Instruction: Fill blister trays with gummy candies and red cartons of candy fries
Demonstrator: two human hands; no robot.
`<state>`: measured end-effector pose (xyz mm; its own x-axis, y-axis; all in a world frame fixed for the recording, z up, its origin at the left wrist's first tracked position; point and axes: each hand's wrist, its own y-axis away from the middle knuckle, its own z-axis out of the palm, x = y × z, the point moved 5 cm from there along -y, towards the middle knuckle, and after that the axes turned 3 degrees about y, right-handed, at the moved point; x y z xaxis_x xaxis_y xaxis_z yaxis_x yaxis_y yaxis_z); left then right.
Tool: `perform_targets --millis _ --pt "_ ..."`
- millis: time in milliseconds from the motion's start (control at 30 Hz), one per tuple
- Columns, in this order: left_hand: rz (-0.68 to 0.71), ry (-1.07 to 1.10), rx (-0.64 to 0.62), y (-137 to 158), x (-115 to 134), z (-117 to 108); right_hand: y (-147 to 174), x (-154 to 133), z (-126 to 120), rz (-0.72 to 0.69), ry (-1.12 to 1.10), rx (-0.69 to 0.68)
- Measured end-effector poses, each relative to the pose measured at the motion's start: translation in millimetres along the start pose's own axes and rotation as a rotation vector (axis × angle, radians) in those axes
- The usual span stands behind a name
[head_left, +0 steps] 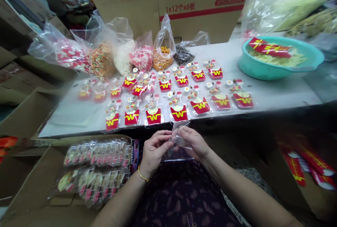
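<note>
Just off the table's front edge, a clear plastic bag (179, 152) is held between both hands over my lap. My left hand (157, 147), with a gold bangle at the wrist, pinches its left side. The fingers of my right hand (194, 142) are closed on its upper right part. Nothing can be made out inside the bag. Right beyond the hands lie rows of red fries-box pieces with a yellow W (179, 113), each in a clear tray with small food-shaped pieces above it.
Open bags of small pieces, such as pink-and-white ones (142, 57) and orange ones (162, 60), line the table's back. A turquoise basin (263, 69) stands right. A large carton (200, 20) rises behind. Filled packs (100, 157) sit in a carton lower left. Another person (56, 4) sits far left.
</note>
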<state>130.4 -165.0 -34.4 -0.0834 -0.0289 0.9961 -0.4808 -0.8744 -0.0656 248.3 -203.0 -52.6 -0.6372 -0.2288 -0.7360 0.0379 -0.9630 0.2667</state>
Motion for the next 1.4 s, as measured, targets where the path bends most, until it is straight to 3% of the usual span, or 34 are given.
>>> perform_targets --millis 233,433,567,700,833,867,967,1033,1100,1300,1400 --pt "-0.048 -0.057 0.041 -7 -4 -5 4 -12 -7 -0.027 0.127 0.034" --pt "0.307 -0.545 0.107 3 61 -32 -5 -26 -9 -0.071 0.508 0.129" --pt "0.452 -0.885 0.036 22 94 -43 -22 -20 36 -0.032 0.682 -0.107" --pt "0.376 -1.001 0.065 33 90 -69 -46 -11 83 -0.226 0.816 -0.208" --pt "0.333 -0.979 0.253 39 77 -111 -73 18 103 -0.125 0.904 -0.421" --pt "0.340 -0.995 0.304 41 75 -121 -78 18 103 -0.159 0.944 -0.389" --pt "0.357 -1.050 0.421 47 67 -146 -85 4 104 -0.445 1.093 -0.191" --pt "0.359 -1.070 0.444 49 63 -156 -84 0 115 -0.552 1.142 -0.229" --pt "0.360 -1.092 0.455 50 60 -160 -83 8 130 -0.502 1.167 -0.378" --pt "0.302 -1.113 0.474 56 44 -173 -79 54 161 -0.049 1.023 -0.704" --pt "0.243 -1.076 0.546 65 31 -200 -88 62 168 -0.021 1.080 -0.855"
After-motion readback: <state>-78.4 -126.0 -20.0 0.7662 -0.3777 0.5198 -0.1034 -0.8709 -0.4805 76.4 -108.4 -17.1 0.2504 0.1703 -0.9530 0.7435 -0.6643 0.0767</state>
